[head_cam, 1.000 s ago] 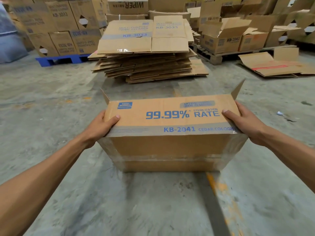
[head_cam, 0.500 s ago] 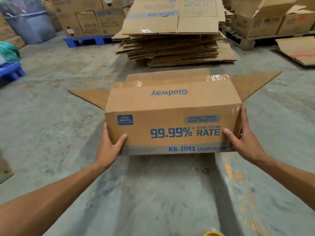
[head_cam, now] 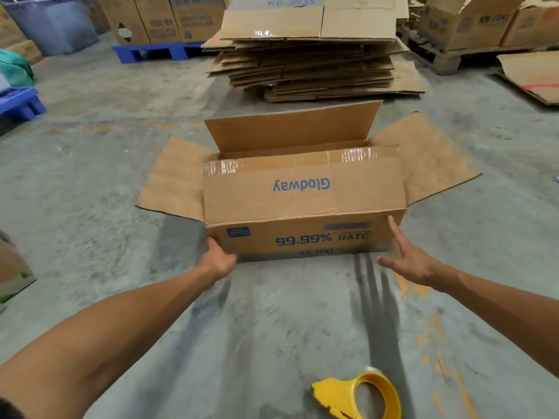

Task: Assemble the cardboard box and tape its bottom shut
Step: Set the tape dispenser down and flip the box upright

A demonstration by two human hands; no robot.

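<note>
A brown cardboard box (head_cam: 302, 207) printed "Glodway" and "99.99% RATE" stands upright on the concrete floor, its top flaps spread open to the left, right and back. Clear tape shines along the edge of its near flap. My left hand (head_cam: 216, 261) grips the box's lower left corner. My right hand (head_cam: 406, 255) is off the box, fingers spread, just beside its lower right corner. A yellow tape dispenser (head_cam: 360, 394) lies on the floor close to me, at the bottom of the view.
A stack of flattened cartons (head_cam: 308, 62) lies just beyond the box. Blue pallets (head_cam: 151, 51) with boxes stand at the back left, a wooden pallet (head_cam: 447, 55) with open boxes at the back right. Another carton's corner (head_cam: 13, 273) shows at the left edge.
The box went from tilted, with its taped bottom towards me, to standing upright on the floor with the flaps open. My right hand has let go of it. The tape dispenser has come into view.
</note>
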